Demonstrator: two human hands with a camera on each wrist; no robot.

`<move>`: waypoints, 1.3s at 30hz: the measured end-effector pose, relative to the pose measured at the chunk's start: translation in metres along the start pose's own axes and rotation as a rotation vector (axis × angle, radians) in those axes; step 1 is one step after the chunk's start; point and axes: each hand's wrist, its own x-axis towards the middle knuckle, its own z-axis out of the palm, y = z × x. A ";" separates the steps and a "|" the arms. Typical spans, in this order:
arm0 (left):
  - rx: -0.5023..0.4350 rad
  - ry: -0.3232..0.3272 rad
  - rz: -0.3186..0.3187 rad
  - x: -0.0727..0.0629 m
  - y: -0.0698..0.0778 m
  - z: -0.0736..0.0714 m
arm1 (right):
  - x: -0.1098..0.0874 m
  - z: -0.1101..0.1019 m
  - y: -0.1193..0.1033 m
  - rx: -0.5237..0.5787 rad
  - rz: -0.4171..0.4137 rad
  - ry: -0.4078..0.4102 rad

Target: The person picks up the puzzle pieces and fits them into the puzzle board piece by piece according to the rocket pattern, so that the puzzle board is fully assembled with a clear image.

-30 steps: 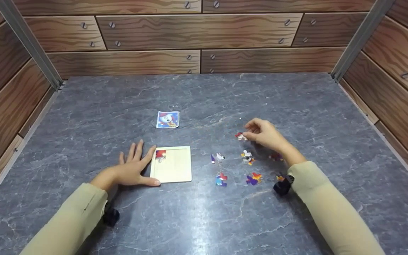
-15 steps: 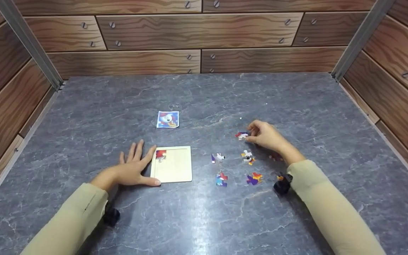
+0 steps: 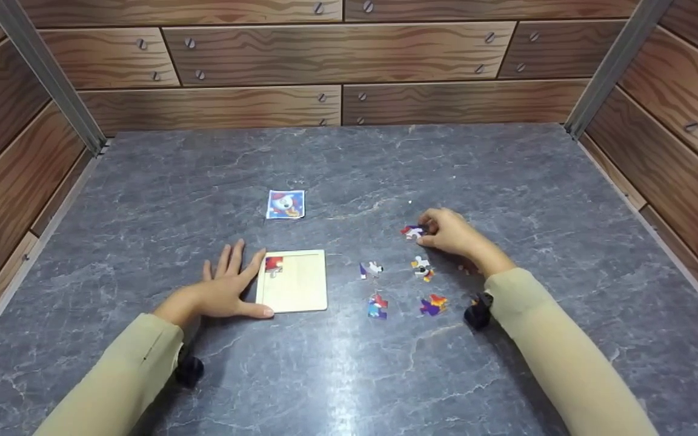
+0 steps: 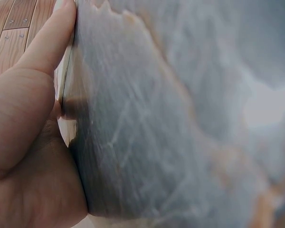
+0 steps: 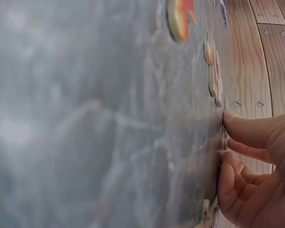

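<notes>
My left hand [image 3: 228,293] lies spread on the table, with index finger and thumb along the left side of a light wooden puzzle tray [image 3: 300,287]. One red-and-white jigsaw piece [image 3: 274,264] sits in the tray's upper left corner. To the right, my right hand [image 3: 453,235] pinches a red, white and purple jigsaw piece [image 3: 411,232] at its right side, low at the tabletop. In the right wrist view, the thumb [image 5: 251,130] is at the edge of that piece and the other fingers are curled below. The palm side of the left hand fills the left wrist view's left side.
Between tray and right arm lie several loose pieces, among them a white-and-purple piece [image 3: 372,270], a white-and-orange piece [image 3: 422,269], a blue-and-red piece [image 3: 377,307] and a purple-and-orange piece [image 3: 432,304]. Others are partly under the right wrist. A picture card [image 3: 286,204] lies behind the tray.
My right hand has shifted slightly toward me, its fingers now at the right side of the piece and showing more of it. The left hand and the tray have stayed put.
</notes>
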 end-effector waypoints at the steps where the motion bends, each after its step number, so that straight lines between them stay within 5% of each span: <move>1: -0.001 0.001 -0.001 0.000 0.000 0.000 | 0.001 0.000 0.000 -0.005 -0.002 0.005; 24: 0.002 0.016 -0.004 -0.002 0.000 -0.001 | -0.001 0.001 -0.002 -0.039 -0.027 0.028; 39: -0.004 0.010 -0.010 0.000 0.000 0.001 | -0.006 -0.004 0.000 0.097 -0.019 0.032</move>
